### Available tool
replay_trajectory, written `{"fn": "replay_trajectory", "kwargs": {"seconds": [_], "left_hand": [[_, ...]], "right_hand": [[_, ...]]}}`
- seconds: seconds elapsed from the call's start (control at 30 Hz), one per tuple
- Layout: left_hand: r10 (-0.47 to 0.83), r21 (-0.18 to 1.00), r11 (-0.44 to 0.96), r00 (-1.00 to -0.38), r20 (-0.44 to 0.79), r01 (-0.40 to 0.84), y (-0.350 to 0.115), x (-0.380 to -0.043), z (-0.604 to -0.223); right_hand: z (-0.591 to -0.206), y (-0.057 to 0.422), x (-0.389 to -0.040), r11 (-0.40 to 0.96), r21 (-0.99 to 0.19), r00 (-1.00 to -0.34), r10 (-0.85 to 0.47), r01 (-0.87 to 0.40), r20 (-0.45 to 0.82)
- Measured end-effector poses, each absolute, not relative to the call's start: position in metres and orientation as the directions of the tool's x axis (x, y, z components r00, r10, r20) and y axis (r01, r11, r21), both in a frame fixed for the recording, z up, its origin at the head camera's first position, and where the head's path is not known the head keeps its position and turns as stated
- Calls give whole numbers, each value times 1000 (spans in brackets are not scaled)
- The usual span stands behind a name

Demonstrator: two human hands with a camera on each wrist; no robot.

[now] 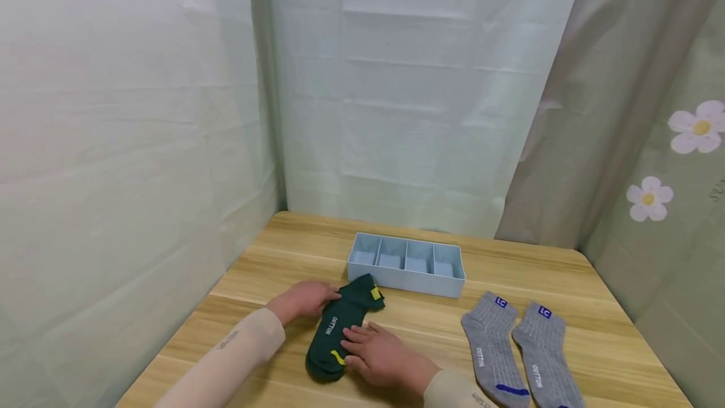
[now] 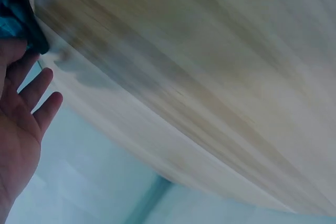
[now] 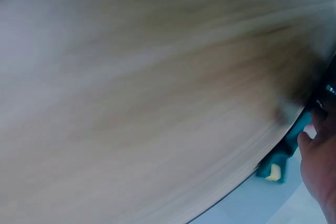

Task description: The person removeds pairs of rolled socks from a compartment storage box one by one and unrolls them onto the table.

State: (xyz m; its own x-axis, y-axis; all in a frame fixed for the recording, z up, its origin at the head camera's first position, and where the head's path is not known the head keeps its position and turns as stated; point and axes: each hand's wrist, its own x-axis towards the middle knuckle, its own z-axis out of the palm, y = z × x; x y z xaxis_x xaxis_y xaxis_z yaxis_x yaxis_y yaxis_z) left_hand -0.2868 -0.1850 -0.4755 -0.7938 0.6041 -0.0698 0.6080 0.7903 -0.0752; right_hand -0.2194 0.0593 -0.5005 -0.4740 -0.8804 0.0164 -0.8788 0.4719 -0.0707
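Observation:
A pair of dark green socks [image 1: 347,315], stacked one over the other, lies on the table with a yellow tab at the cuff and white COTTON lettering. From the left, my left hand [image 1: 308,298] touches the socks' edge near the heel. In the left wrist view the thumb and forefinger of that left hand [image 2: 21,124] meet the dark fabric [image 2: 21,11], while the other fingers extend loosely. My right hand [image 1: 381,355] has its fingers spread along the socks' right edge, near the toe. The right wrist view has the right hand [image 3: 320,156] at its edge, beside the green fabric [image 3: 294,140].
Behind the socks stands a light blue box [image 1: 404,279] with several compartments in a row. Two grey socks [image 1: 491,342] with blue marks lie side by side at the right of the wooden table [image 1: 306,241]. Pale curtains [image 1: 419,112] enclose the table.

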Motion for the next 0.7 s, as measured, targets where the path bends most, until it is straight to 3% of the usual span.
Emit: {"fn": "replay_trajectory", "kwargs": {"seconds": [0.2, 0.37, 0.6, 0.7], "left_hand": [[619, -200, 766, -785, -30, 611, -197, -282, -475], [669, -228, 725, -743, 7, 650, -197, -280, -473], [639, -91, 768, -751, 164, 634, -190, -288, -478], [635, -16, 768, -759, 144, 640, -187, -291, -480]], "right_hand": [[-502, 73, -229, 495, -77, -499, -865, -865, 54], [-501, 83, -237, 531, -46, -533, -844, -846, 63], [-499, 87, -239, 571, -52, -573, -817, -819, 67], [-500, 83, -236, 548, -101, -554, -831, -831, 50]]}}
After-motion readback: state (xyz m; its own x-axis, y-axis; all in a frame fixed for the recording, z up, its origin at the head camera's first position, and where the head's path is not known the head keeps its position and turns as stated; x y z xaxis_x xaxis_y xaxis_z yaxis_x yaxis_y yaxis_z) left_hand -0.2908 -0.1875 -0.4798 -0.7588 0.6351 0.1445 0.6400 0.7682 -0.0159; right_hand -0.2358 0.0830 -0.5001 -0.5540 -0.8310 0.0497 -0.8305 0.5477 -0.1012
